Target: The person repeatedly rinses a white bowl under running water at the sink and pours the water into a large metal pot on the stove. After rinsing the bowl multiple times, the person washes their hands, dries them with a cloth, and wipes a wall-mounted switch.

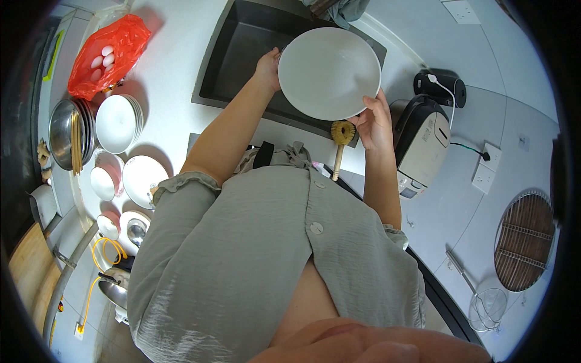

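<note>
A large round white plate (329, 72) is held over the dark sink (240, 59). My left hand (268, 70) grips its left edge, with the fingers partly hidden behind the rim. At the lower right edge, my right hand (376, 120) has its thumb on the rim and the other fingers beneath. A dish brush (342, 132) with a wooden handle and round bristle head lies at the sink's near edge, just left of my right wrist. The plate's upper face looks bare and smooth.
Left on the white counter (174, 81) are a stack of white plates (115, 123), metal bowls (63, 131) with chopsticks (76, 145), and eggs in a red plastic bag (131, 41). A rice cooker (422, 145) stands right. A grey cloth (347, 12) hangs by the sink's far edge.
</note>
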Demonstrator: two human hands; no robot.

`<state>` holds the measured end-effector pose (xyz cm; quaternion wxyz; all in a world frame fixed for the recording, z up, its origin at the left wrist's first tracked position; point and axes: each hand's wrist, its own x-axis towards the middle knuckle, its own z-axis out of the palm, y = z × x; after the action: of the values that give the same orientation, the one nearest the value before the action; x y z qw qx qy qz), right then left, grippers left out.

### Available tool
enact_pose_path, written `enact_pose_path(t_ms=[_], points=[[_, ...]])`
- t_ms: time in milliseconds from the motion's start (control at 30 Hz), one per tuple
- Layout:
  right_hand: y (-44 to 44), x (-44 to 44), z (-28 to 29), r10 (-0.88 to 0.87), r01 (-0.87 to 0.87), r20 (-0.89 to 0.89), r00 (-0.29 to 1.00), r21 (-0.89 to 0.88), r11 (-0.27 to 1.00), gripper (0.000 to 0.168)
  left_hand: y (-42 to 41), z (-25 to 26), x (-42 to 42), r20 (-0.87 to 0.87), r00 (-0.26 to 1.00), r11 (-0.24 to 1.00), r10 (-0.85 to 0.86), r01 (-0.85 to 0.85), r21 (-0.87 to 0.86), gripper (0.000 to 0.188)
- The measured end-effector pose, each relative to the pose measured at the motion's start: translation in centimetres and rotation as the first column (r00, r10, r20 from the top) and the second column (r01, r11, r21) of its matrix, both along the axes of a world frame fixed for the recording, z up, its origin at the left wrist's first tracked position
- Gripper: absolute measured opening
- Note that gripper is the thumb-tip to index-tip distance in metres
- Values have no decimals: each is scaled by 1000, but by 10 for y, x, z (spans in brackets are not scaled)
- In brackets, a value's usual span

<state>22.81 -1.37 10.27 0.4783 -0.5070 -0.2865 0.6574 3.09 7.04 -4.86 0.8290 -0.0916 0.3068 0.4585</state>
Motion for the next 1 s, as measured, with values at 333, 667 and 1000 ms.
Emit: enact_pose_path(t_ms=[333, 667, 1000], points=[[2, -10, 12, -7, 7, 20, 1000, 9, 1000, 40, 3, -32, -9, 64, 991, 992, 115, -112, -55, 32], [5, -5, 15, 40, -40, 47, 998, 11, 999, 42, -12, -42, -19, 291, 942, 972, 165, -206, 114, 40], [17, -3, 20, 50, -52, 121, 991, 12, 999, 55, -8, 5, -19, 6, 999, 999, 54, -54, 4, 37]])
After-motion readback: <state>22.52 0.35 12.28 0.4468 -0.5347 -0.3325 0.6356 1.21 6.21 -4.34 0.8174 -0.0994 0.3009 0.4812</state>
